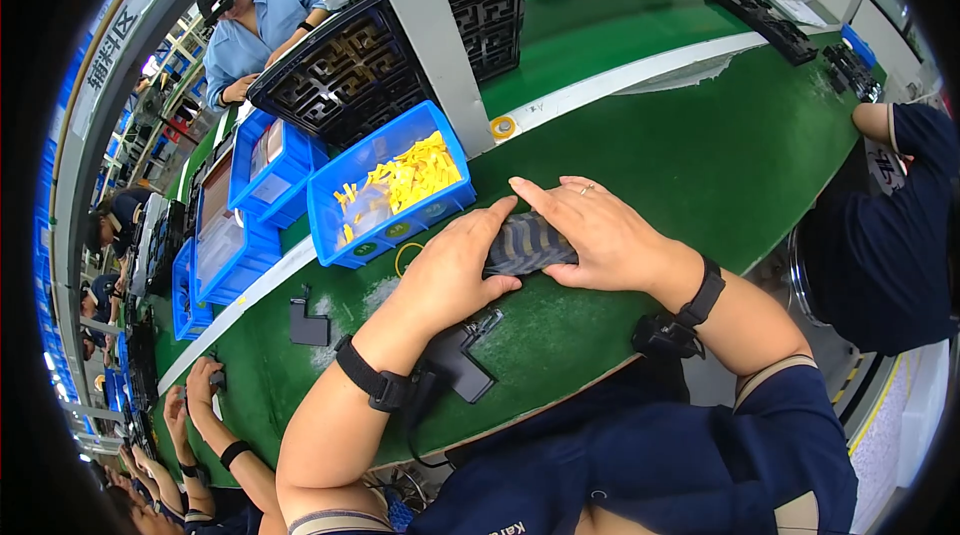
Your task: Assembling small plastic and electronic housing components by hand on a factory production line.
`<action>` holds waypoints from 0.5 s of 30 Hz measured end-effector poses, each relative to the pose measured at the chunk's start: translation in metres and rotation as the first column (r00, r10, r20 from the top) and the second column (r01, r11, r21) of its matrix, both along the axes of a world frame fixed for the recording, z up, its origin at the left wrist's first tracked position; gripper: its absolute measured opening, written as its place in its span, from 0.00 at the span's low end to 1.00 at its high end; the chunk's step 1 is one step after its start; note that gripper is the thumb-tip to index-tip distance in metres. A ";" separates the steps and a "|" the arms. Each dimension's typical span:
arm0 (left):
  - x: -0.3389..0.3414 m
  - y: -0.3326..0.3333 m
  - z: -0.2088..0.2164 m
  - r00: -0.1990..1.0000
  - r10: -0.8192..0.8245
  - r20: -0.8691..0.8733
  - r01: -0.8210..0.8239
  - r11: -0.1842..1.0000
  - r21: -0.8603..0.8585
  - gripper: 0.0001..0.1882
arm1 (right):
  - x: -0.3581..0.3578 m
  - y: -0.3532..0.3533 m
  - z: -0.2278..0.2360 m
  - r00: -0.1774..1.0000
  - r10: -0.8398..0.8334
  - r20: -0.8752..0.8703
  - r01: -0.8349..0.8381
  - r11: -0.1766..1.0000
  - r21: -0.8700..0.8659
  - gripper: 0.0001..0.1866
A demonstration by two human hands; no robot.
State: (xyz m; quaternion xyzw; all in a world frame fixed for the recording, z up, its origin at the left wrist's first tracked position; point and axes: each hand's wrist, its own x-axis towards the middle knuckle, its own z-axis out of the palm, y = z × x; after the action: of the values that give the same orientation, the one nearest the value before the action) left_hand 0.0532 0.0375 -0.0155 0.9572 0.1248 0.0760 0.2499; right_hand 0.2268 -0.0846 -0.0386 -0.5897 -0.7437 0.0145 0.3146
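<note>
Both my hands are closed around a dark grey block with wavy stripes (530, 243), low over the green bench. My left hand (455, 260) grips its left side, thumb along the near edge. On its right side is my right hand (612, 240), wearing a ring. The fingers partly hide the block; whether it is one piece or a stack I cannot tell. Just below my left hand lies a black L-shaped part (462, 367). Farther left is a second black L-shaped part (310, 327). A thin yellow loop (408, 257) shows beside my left hand.
Beyond my left hand stands a blue bin (345, 253) holding small yellow pieces (425, 173). More blue bins (240, 275) line the left. A grey post (430, 35) rises near a tape roll (503, 127). Black slotted trays (345, 75) lean behind. Co-workers are at the left and right.
</note>
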 end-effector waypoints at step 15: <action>-0.020 0.005 0.002 0.999 -0.009 0.038 0.004 0.993 0.114 0.50 | 0.010 -0.002 -0.001 1.000 -0.025 0.012 0.027 0.991 -0.135 0.43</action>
State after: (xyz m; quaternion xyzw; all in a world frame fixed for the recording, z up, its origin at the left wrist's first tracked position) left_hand 0.0332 0.0420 -0.0137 0.9687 0.1124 0.1006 0.1974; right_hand 0.2364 -0.0865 -0.0398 -0.6193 -0.7349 0.0578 0.2705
